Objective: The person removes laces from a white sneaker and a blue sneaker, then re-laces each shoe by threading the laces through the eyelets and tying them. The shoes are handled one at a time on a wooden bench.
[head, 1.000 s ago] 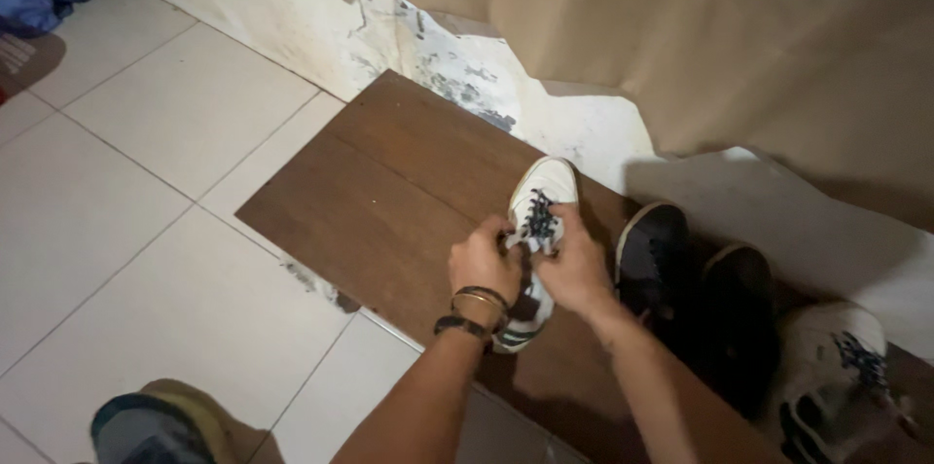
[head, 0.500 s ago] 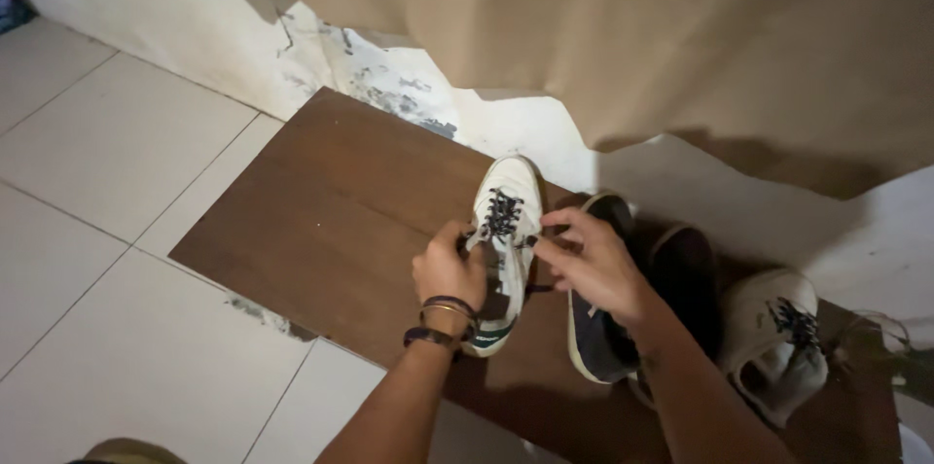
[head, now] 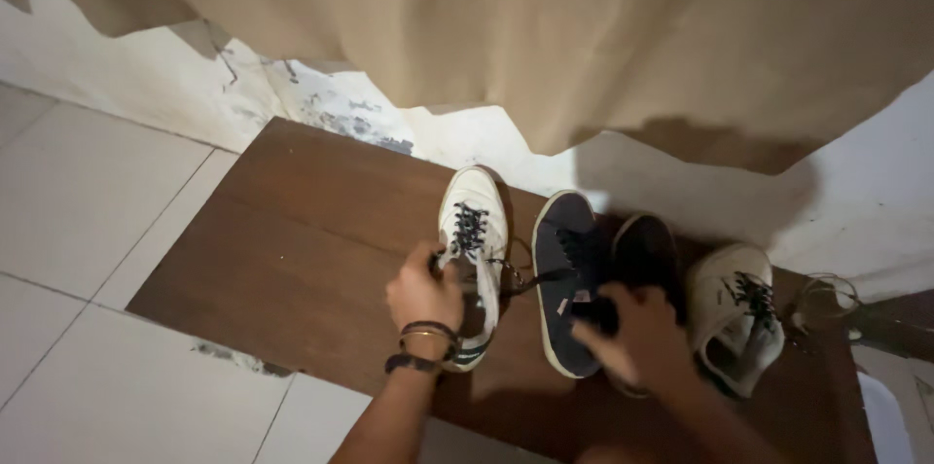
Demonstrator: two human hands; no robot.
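Under the left hand [head: 425, 296], the white sneaker [head: 471, 248] looks like scuffed matt canvas or leather, laced with dark woven cord. Beneath the right hand [head: 637, 339], the navy shoe [head: 564, 260] is dull cloth with a pale rubber edge. Both rest on a brown wooden board [head: 292, 240], smooth with a faint sheen. Left of the hands, the floor tiles [head: 88, 231] are pale and glossy. Beyond the hands hangs a beige matt cloth curtain [head: 545, 26] over a wall [head: 321, 104] of rough, flaking white paint.
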